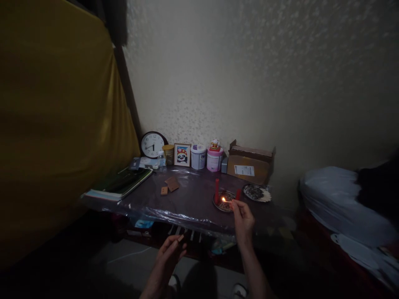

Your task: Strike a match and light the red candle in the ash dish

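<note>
My right hand (243, 218) pinches a burning match (228, 202) by its end, the flame pointing left over a round patterned plate (231, 209). On that plate a tall red candle (217, 191) stands upright at the left, close to the flame. A shorter red candle (238, 194) is at the right, partly behind my fingers. Neither candle shows a flame of its own. Lower down, in front of the table edge, my left hand (170, 250) has its fingers closed around a small flat tan piece (181, 238), mostly hidden by the fingers.
Dark-headed matches (257, 192) lie on a second plate at the right. Two brown pieces (172, 183) rest mid-table (193, 199). Along the wall stand a clock (153, 145), a framed picture (182, 155), tins (198, 157) and a cardboard box (251, 164). A yellow curtain (62, 116) hangs left.
</note>
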Demonstrator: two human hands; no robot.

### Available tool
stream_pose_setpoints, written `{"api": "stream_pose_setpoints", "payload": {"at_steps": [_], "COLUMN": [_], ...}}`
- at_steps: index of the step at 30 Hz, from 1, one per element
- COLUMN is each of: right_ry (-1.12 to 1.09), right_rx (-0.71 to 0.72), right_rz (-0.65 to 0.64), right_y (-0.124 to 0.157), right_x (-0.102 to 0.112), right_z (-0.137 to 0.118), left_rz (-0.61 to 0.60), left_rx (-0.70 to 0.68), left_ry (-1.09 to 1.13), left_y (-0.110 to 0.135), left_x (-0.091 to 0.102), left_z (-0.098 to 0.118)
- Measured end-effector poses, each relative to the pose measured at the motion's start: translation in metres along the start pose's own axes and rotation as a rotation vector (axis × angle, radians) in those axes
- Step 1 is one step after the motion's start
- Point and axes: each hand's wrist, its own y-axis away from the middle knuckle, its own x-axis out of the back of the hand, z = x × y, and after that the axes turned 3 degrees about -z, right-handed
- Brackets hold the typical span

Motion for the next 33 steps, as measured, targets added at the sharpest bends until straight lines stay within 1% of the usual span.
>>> {"api": "stream_pose_setpoints", "payload": {"at_steps": [6,14,25,33], "right_ry": [-0.096,-0.123,-0.157,-0.169], "right_rx": [-0.031,-0.075,-0.129,-0.156], "right_rz": [0.006,-0.007,0.002,-0.025], "right_y": [-0.005,-0.009,-0.012,-0.011], "right_x": [-0.003,-0.002,-0.004,-0.002], "right_z": [0.005,0.003,-0.002,0.000], "left_rz": [0.018,-0.001,0.058,0.046], "left_rx": [-0.002,0.009,0.017,0.015], "left_ry": [-0.021,-0.004,-0.008,0.008], "left_y": [0.000,0.000,0.004,-0.004], "left_x": [-0.001,0.001,-0.008,0.003], "left_z": [0.001,0.000,0.005,-0.004]}}
